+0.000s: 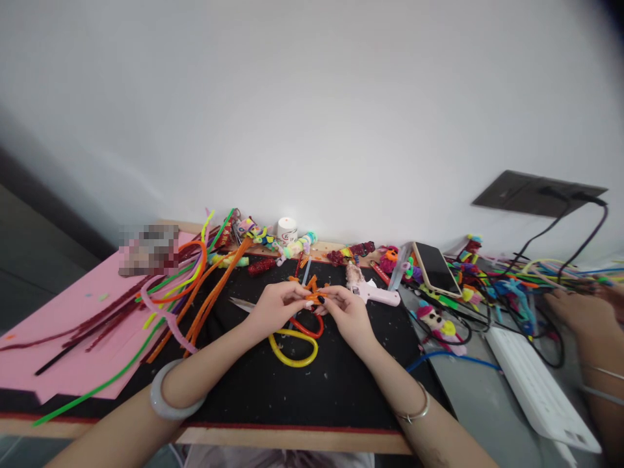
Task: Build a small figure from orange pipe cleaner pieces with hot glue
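My left hand (277,304) and my right hand (345,312) meet over a black mat (302,383), both pinching a small orange pipe-cleaner piece (312,291) between their fingertips. Just below the hands lie scissors with yellow (292,350) and red (308,326) handle loops; their blade (241,303) points left. A pale bangle (171,392) sits on my left wrist and a thin silver one (415,409) on my right.
Long pipe cleaners (188,289) in several colours fan over a pink sheet (63,325) at left. A pink glue gun (373,291), a phone (435,268), small figures (439,322) and cables lie right. Another person's hand (578,309) rests near a white power strip (536,387).
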Demonstrator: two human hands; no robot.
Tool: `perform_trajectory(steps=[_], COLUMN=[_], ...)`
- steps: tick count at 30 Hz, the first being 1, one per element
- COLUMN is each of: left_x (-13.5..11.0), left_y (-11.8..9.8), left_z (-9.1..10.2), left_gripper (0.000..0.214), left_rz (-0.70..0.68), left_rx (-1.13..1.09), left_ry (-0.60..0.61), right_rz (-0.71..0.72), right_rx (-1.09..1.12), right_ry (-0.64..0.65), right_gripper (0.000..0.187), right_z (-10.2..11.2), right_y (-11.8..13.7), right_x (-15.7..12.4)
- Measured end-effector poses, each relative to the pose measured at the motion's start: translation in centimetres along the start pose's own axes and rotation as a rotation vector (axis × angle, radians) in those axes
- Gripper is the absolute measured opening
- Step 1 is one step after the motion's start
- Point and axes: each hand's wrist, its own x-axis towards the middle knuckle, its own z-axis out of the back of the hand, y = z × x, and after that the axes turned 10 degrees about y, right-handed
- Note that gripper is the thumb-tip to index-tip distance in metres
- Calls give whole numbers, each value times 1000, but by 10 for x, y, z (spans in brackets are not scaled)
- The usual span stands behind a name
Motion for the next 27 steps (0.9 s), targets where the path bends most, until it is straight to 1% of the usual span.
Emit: perform_trajectory(steps=[4,8,11,13,14,17,20,22,24,26,27], left_x=[0,0,0,1,1,3,4,5,6,6,6], left_y=[-3,-6,-6,-7,-7,-7,-6,-4,-2,-1,-1], left_z=[-1,-1,0,0,1,4,7,9,10,10,10], left_gripper=[15,22,19,19,19,23,27,30,30,28,28], left_rz=[2,2,2,6,10,24,29,26,19,14,11], left_rx=[-66,-116,-110,-117,-126,-129,-95,-96,-106,-101,-93], left_ry=[17,59,29,-16,-48,-158,-250,-275,-278,-280,-282], right_rz=[18,52,71,92,114,179,217,265,298,273,229], right_rx=[-35,-82,-101,-143,-186,-433,-713,-847,-983,-1124,-1193], right_ry=[5,30,33,-12,-55,-225,-350,-376,-365,-352,-352], right_gripper=[15,17,21,23,22,15,18,21,22,18,14], right_z=[1,1,1,3,5,14,27,35,42,47,49], right_y=[1,3,2,1,1,4,8,12,15,18,20], right_x=[-1,-2,-1,-1,-2,-2,-1,0,3,4,5])
